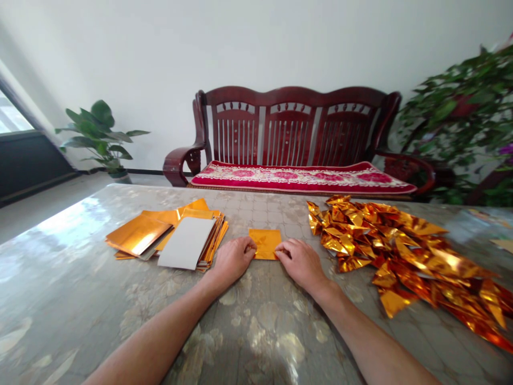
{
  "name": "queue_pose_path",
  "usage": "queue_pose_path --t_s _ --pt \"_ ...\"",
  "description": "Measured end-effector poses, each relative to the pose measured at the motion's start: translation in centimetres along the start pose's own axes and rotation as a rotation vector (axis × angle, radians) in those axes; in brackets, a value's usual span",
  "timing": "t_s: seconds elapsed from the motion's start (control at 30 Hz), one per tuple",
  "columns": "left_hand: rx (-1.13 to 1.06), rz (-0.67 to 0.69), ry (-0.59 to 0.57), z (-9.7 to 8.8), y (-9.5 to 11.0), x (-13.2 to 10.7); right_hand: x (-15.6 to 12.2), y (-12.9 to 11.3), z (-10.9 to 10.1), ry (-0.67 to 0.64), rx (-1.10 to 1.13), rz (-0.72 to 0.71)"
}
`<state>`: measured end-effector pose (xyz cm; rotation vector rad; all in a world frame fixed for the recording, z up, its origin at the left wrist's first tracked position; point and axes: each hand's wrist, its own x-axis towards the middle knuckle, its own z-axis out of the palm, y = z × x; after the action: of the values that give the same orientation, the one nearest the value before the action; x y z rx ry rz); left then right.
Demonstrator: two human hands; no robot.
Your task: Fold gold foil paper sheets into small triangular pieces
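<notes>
A small folded sheet of gold foil paper (pixel 265 241) lies flat on the table in front of me. My left hand (pixel 232 259) pinches its near left corner with fingers curled. On the other side, my right hand (pixel 300 261) presses and pinches the near right corner. A stack of flat gold foil sheets (pixel 160 235) sits to the left, one sheet turned white side up (pixel 187 250). A heap of folded gold foil pieces (pixel 401 251) spreads to the right.
The table (pixel 256 331) has a glossy patterned covering. Behind it stands a dark wooden bench (pixel 298 133) with a red cushion. Potted plants stand at the far left (pixel 100 133) and right (pixel 460 117).
</notes>
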<state>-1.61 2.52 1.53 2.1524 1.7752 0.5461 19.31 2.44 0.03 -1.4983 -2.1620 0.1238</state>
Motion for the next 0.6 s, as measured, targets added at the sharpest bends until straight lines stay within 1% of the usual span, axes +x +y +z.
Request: queue_pose_path --t_s 0.17,0.43,0.6 --pt "0.011 -0.005 0.002 -0.08 0.10 -0.07 -0.01 0.05 0.10 -0.007 -0.003 0.000" --pt "0.074 0.039 -0.004 -0.23 0.50 -0.37 0.08 -0.12 0.03 -0.015 -0.019 0.014" --pt "0.067 0.037 -0.013 -0.04 0.40 -0.24 0.12 -0.33 -0.22 -0.043 -0.017 0.030"
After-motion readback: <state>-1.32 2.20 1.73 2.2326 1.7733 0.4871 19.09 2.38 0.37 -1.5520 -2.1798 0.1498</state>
